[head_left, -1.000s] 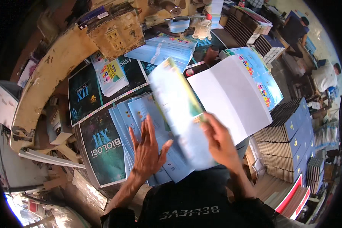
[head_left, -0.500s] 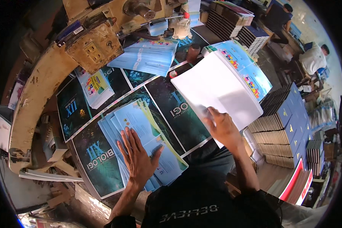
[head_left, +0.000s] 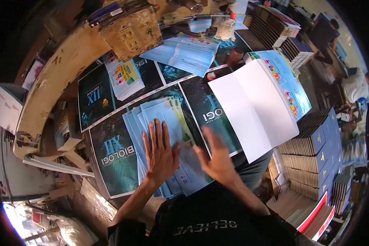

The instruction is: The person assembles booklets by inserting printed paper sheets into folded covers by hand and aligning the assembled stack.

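My left hand [head_left: 160, 151] lies flat with its fingers stretched over a loose pile of light-blue printed covers [head_left: 147, 112]. My right hand [head_left: 218, 162] is beside the pile's right edge, thumb and fingers apart and somewhat blurred; it appears to hold nothing. To the right of it rests a stack of printed covers [head_left: 301, 100] with white undersides and blue, colourful fronts. A large white sheet [head_left: 270, 119] on that stack bends along a crease, its near corner hanging toward my lap. Large dark-green printed sheets [head_left: 115, 164] cover the worktable beneath everything.
A worn beige machine [head_left: 129, 33] with a curved arm stands at the far left. Behind the pile are fanned blue covers [head_left: 182, 55] and a small cover stack [head_left: 123, 80]. Tall book stacks [head_left: 309, 153] rise at the right. A person [head_left: 322, 37] sits in the background.
My right hand has moved left, off the white sheet, to the blue covers' edge. The white sheet now shows a crease. My left hand stays on the pile; the whole view has shifted.
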Tool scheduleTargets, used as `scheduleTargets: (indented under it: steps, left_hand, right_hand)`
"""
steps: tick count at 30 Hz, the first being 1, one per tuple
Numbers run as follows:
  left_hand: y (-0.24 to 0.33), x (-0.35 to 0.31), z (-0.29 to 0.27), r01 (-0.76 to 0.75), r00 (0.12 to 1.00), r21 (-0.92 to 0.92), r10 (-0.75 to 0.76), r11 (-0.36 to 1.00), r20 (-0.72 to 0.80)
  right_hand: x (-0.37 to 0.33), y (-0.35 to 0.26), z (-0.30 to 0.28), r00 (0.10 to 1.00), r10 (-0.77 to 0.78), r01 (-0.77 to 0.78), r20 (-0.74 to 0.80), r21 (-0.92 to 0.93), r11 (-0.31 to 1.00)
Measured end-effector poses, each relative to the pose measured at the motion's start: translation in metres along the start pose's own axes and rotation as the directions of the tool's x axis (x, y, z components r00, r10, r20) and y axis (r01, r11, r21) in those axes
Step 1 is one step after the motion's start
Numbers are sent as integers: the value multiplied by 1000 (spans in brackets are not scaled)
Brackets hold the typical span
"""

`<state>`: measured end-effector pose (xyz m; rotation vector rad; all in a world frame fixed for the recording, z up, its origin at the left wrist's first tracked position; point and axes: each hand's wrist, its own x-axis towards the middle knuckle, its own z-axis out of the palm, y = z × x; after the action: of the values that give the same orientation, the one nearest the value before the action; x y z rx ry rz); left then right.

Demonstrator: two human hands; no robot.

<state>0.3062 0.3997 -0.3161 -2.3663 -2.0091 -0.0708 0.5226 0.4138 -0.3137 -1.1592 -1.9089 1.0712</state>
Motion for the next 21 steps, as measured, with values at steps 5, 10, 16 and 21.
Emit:
scheduleTargets:
  steps: [5,10,16,21]
  left_hand:
    - [5,2,-6,-11,998,-194,1,981,-56]
    - [4,3,10,-111,994,-203,104,973,-44]
    - [7,10,-30,-91,994,-495,46,864,-101]
    - [0,11,-25,-111,982,-369,44,923,-185]
  right_hand:
    - [4,23,-73,934,115,-325,-339,-666,672]
    - [-22,30,-108,968,-191,-27,-164,-822,569]
    - [0,-61,-75,976,213,-212,-51,14,977]
    - [-26,27,16,997,79,-79,4,73,994]
